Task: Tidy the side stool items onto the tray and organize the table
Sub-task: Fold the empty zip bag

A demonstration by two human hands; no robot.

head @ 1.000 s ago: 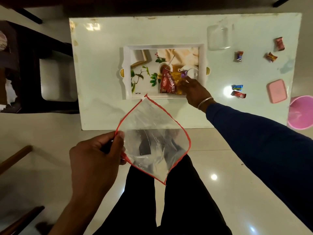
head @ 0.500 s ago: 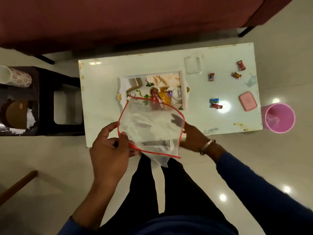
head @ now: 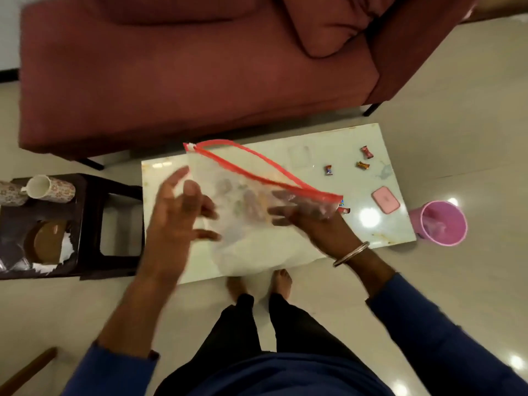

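White table (head: 328,155) w/ candies (head: 363,165), maroon sofa (head: 177,72) behind.

A maroon upholstered sofa (head: 200,72) with a loose cushion (head: 328,27) fills the upper part of the frame, standing on dark legs. Glossy cream floor tiles (head: 468,115) spread everywhere else, catching small round reflections of ceiling lights at lower right. A strip of white wall (head: 8,30) shows at upper left.
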